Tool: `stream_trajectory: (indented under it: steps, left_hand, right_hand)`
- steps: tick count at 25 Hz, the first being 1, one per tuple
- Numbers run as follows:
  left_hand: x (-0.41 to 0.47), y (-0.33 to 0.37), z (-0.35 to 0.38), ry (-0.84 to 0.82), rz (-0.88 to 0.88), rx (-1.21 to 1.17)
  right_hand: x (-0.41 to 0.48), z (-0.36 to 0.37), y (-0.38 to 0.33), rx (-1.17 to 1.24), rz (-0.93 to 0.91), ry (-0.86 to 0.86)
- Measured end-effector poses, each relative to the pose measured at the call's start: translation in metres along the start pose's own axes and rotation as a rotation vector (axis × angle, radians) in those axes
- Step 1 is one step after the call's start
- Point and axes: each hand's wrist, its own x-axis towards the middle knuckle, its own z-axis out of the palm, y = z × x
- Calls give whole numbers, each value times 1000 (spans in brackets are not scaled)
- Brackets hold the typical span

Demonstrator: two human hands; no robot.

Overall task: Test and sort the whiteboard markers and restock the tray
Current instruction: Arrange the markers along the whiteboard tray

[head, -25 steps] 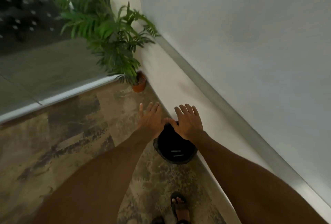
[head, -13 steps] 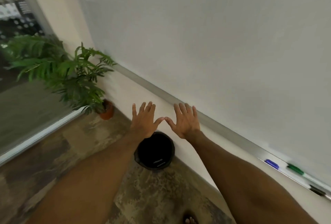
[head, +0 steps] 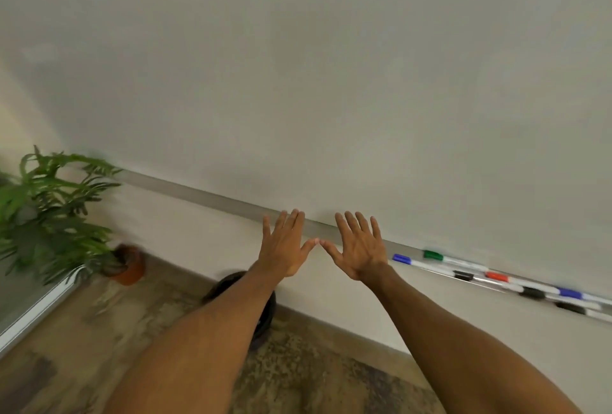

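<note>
My left hand [head: 285, 244] and my right hand [head: 358, 245] are held out flat in front of the whiteboard [head: 331, 82], fingers spread, thumb tips touching, both empty. To the right, the board's metal tray [head: 480, 282] holds several capped markers in a row: a blue-capped marker [head: 402, 259], a green-capped marker [head: 433, 255], a red-capped marker [head: 496, 277], black-capped markers [head: 463, 275] and another blue-capped one [head: 569, 293]. The tray runs out of view at the right edge.
A black round bin [head: 265, 314] stands on the floor against the wall, mostly hidden by my left forearm. A potted plant [head: 59, 214] in a terracotta pot [head: 129, 266] sits in the left corner beside a glass panel. Patterned floor lies below.
The view has swung up and to the right: the bin and plant slid down and left, and the tray with its markers has come into view. My hands stay spread, thumbs together.
</note>
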Motion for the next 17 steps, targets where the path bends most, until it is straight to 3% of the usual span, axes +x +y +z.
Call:
stream_trajectory:
  steps: [17]
  left_hand:
    - [-62,387,32,-66,442,12]
  right_hand:
    - [-265,-25,323,-3,420,16]
